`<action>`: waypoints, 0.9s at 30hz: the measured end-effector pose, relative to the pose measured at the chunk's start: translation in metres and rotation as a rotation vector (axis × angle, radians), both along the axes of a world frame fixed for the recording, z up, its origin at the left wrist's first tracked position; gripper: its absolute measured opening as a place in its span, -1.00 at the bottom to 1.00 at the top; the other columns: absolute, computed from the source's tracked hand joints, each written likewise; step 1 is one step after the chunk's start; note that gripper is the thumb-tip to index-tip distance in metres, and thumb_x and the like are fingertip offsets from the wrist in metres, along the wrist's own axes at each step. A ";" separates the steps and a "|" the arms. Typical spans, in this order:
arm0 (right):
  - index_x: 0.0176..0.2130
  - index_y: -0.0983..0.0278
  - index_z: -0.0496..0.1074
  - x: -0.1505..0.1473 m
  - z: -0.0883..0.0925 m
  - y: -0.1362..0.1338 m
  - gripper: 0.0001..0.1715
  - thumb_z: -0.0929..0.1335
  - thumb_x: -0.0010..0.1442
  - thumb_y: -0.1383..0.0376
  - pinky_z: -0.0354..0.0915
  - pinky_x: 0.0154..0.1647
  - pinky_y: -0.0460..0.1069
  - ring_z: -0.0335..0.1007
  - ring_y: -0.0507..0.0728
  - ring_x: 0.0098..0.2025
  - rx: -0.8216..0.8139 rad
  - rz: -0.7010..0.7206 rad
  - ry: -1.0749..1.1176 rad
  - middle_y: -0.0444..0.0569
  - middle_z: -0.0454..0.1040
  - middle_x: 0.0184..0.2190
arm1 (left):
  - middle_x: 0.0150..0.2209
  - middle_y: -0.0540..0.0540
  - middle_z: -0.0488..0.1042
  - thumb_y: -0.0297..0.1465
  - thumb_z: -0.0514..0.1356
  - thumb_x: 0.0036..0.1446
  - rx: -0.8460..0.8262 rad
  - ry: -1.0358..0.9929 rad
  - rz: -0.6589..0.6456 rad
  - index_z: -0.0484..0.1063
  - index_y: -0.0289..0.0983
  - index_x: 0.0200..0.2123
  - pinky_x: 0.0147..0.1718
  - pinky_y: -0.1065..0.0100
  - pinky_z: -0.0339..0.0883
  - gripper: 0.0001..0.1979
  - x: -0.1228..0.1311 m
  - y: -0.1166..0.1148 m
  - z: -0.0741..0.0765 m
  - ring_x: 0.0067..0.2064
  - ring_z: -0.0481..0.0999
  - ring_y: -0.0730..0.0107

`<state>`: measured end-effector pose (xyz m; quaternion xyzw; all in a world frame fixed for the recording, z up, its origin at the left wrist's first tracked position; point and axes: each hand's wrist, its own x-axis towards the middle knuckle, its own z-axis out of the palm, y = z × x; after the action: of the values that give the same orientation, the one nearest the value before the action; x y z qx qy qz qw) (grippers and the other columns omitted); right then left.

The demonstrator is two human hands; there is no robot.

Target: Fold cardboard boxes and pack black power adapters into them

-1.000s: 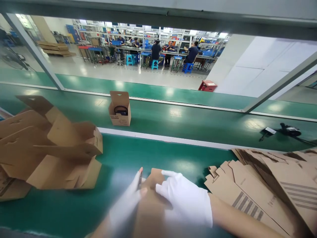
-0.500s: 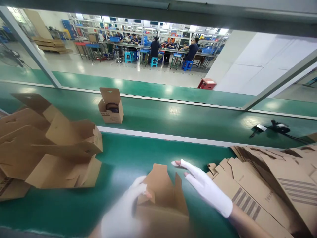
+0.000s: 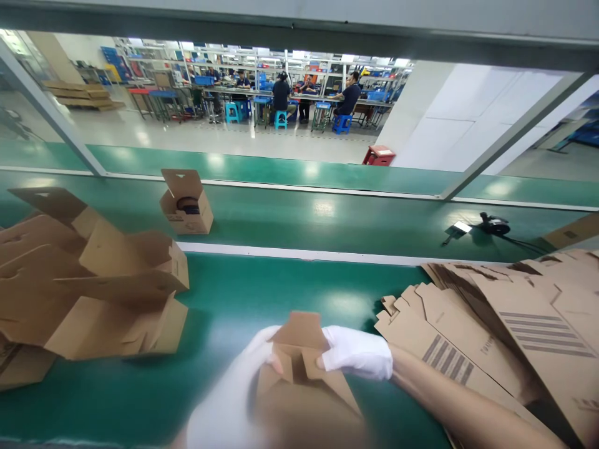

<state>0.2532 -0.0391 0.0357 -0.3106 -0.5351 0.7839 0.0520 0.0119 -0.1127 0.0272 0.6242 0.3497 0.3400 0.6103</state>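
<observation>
A brown cardboard box [image 3: 309,405] stands in front of me with its end flaps partly folded in and one tabbed flap [image 3: 304,325] upright at the far side. My left hand [image 3: 238,386], in a white glove with bare fingertips, grips its left side, the thumb on the left small flap. On the far right corner my right hand [image 3: 350,352], gloved the same way, is closed, its thumb pressing the right small flap inward. The fingers behind the cardboard are hidden, and the near part of the box is blurred.
Opened boxes [image 3: 116,293] are heaped at the left. Flat cartons [image 3: 472,349] are stacked at the right. Beyond the white strip [image 3: 304,254] stand a box with a dark item inside [image 3: 191,212] and a black cabled device [image 3: 493,226]. People sit at benches farther back.
My right hand has moved left from beside the box onto its right corner and closed there. The right small flap has folded inward. My left hand keeps its hold.
</observation>
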 end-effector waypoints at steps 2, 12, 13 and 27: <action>0.14 0.33 0.25 0.009 -0.002 0.012 -0.03 0.52 -0.16 0.02 0.13 0.16 0.12 0.16 0.29 0.17 -0.091 0.050 0.022 0.16 0.24 0.15 | 0.17 -0.24 0.10 0.05 0.27 -0.20 -0.004 -0.017 0.001 0.21 -0.17 -0.11 -0.10 0.14 0.27 -0.36 0.001 -0.001 -0.001 0.08 0.26 -0.11; -0.19 0.18 0.42 -0.043 0.061 0.019 -0.49 0.41 -0.06 -0.06 0.19 -0.51 -0.06 0.38 0.14 -0.43 0.645 0.575 -0.612 -0.18 0.43 -0.47 | 0.03 -0.21 0.22 0.01 0.30 -0.24 -0.006 -0.024 -0.033 0.20 -0.16 -0.06 -0.17 0.17 0.29 -0.30 0.000 -0.004 -0.002 -0.04 0.32 -0.01; -0.20 0.18 0.41 -0.049 0.063 0.015 -0.49 0.40 -0.07 -0.07 0.16 -0.55 -0.07 0.37 0.14 -0.45 0.704 0.596 -0.646 -0.18 0.41 -0.49 | 0.02 -0.20 0.23 0.01 0.29 -0.24 -0.005 -0.022 -0.029 0.20 -0.16 -0.04 -0.17 0.17 0.29 -0.30 0.000 -0.005 -0.001 -0.04 0.32 -0.01; 0.05 0.30 0.27 -0.025 0.095 0.002 -0.50 0.31 0.16 0.15 0.26 -0.04 0.12 0.29 0.26 0.01 1.692 -0.054 -0.452 0.12 0.37 0.01 | 0.03 -0.20 0.37 -0.15 0.23 0.00 -0.324 -0.356 0.612 0.29 -0.28 -0.04 -0.07 0.20 0.32 -0.50 -0.034 0.067 -0.008 0.00 0.40 0.07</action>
<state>0.2283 -0.0366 0.1306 -0.3284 -0.9270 0.0419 0.1764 -0.0217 -0.0452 0.0194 0.3179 0.4574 0.5499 0.6223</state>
